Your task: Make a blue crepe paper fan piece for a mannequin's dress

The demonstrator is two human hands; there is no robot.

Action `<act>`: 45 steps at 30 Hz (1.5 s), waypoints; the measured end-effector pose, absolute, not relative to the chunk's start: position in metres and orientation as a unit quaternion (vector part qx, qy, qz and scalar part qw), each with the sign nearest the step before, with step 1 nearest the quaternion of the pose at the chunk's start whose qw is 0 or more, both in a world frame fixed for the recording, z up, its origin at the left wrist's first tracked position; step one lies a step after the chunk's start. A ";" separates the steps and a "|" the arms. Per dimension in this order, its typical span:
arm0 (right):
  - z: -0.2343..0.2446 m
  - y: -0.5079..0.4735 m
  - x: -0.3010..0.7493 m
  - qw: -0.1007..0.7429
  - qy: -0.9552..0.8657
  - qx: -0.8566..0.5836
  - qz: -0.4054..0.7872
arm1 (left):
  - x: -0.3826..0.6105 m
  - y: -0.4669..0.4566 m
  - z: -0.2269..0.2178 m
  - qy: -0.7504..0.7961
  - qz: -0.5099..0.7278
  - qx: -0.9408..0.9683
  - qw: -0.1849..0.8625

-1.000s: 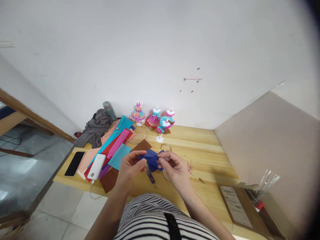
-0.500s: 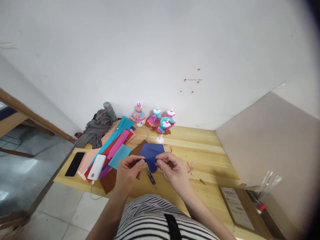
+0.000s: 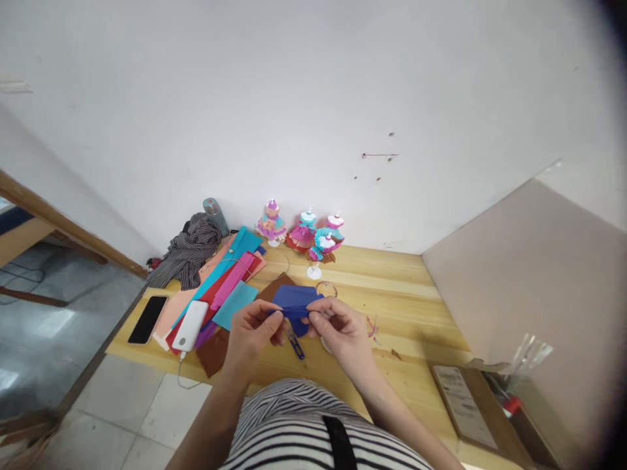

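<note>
The blue sheet (image 3: 296,296) is deep and even in colour, with a broad, smooth panel on the far side, a narrow folded band nearest the wearer and a darker flap below. It is held over the worktop (image 3: 406,294) (a small blue tool (image 3: 296,346) lies just beside the flap in view). The left hand (image 3: 253,328) has its grip closed, thumb against fingers, on the band's left end; the right hand (image 3: 340,328) pinches the other end likewise, the band stretching between them.
</note>
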State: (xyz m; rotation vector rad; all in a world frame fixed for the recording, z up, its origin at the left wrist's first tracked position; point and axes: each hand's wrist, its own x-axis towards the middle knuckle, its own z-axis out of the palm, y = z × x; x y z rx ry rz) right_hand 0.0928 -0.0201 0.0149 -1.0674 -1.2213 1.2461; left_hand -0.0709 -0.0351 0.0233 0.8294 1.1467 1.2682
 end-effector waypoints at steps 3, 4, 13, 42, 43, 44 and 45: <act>0.016 -0.020 0.093 0.518 -0.478 -0.437 0.559 | -0.070 -0.034 0.022 0.479 0.545 0.349 0.593; 0.016 -0.019 0.094 0.517 -0.470 -0.433 0.569 | -0.069 -0.033 0.023 0.479 0.544 0.346 0.596; 0.014 -0.012 0.099 0.534 -0.429 -0.422 0.594 | -0.068 -0.027 0.035 0.435 0.530 0.330 0.649; 0.024 -0.012 0.104 0.550 -0.479 -0.473 0.495 | -0.064 -0.013 0.041 0.496 0.469 0.375 0.627; 0.025 -0.013 0.104 0.548 -0.476 -0.470 0.502 | -0.065 -0.011 0.041 0.481 0.476 0.370 0.636; 0.025 -0.014 0.105 0.547 -0.473 -0.467 0.509 | -0.066 -0.009 0.041 0.466 0.484 0.368 0.643; 0.026 -0.015 0.106 0.546 -0.471 -0.463 0.515 | -0.067 -0.007 0.041 0.451 0.488 0.371 0.649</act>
